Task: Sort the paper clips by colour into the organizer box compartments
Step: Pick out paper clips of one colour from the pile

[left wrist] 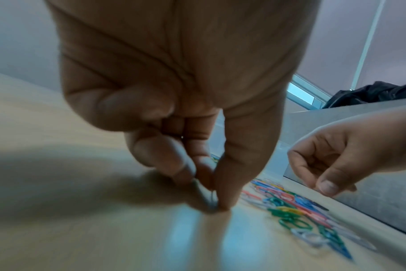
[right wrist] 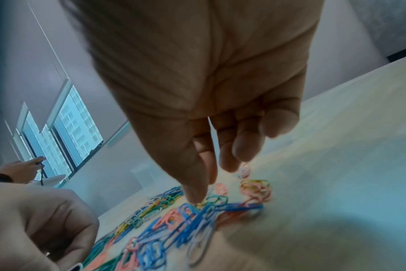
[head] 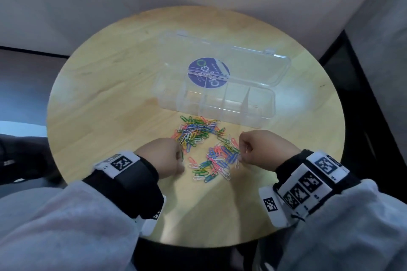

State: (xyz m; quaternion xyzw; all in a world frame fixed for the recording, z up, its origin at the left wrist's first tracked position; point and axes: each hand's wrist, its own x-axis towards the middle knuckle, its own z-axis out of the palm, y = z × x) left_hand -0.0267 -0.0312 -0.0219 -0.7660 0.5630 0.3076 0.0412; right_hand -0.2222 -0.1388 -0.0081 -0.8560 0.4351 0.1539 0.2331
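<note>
Coloured paper clips (head: 198, 136) lie in a loose heap on the round wooden table (head: 99, 105), with a second cluster (head: 220, 160) between my hands. The clear organizer box (head: 211, 110) stands open behind them, its lid (head: 253, 66) folded back and its compartments bare. My left hand (head: 181, 158) is at the heap's near left edge. In the left wrist view its thumb and forefinger (left wrist: 214, 203) pinch a pale clip against the tabletop. My right hand (head: 241, 156) hovers over the right cluster with fingers curled. Its thumb tip (right wrist: 195, 198) touches a yellow clip; a grip is not visible.
A purple round sticker (head: 208, 72) shows on the lid. A dark bag (head: 22, 156) lies on a seat left of the table. Bare wood surrounds the heap on the left and right. Another person's hand (right wrist: 21, 168) shows far off by a window.
</note>
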